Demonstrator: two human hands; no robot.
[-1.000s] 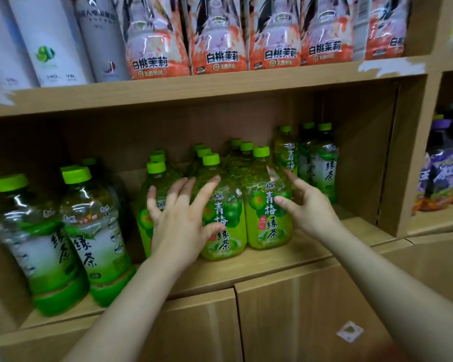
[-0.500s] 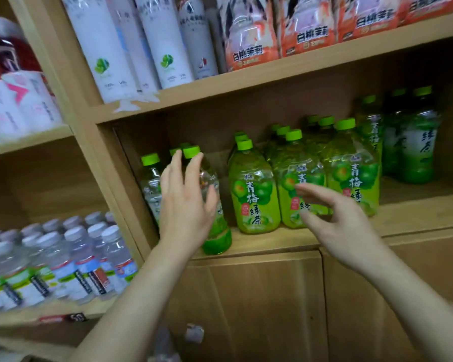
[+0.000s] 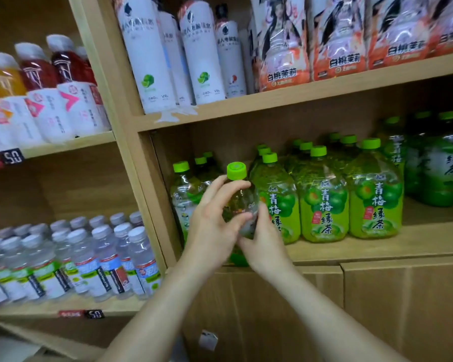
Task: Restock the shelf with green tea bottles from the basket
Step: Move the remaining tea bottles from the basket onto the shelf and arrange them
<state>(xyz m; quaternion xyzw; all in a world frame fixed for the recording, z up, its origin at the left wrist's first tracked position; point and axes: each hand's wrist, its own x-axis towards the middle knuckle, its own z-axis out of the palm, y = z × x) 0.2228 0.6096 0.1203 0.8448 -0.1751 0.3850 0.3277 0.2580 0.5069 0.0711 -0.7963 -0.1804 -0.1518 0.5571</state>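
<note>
A green tea bottle with a bright green cap stands at the front left of the wooden shelf, slightly tilted. My left hand wraps its left side and my right hand presses its lower right side. Another green tea bottle stands behind it to the left. To the right stand rows of green plum tea bottles, and darker green tea bottles sit at the far right. The basket is out of view.
White tall bottles and peach jasmine tea packs fill the shelf above. The left bay holds water bottles below and red and orange drinks above. Closed wooden cabinet doors lie under the shelf.
The view has swung left. Both hands left the plum tea bottles and closed around the green tea bottle at the shelf's left end.
</note>
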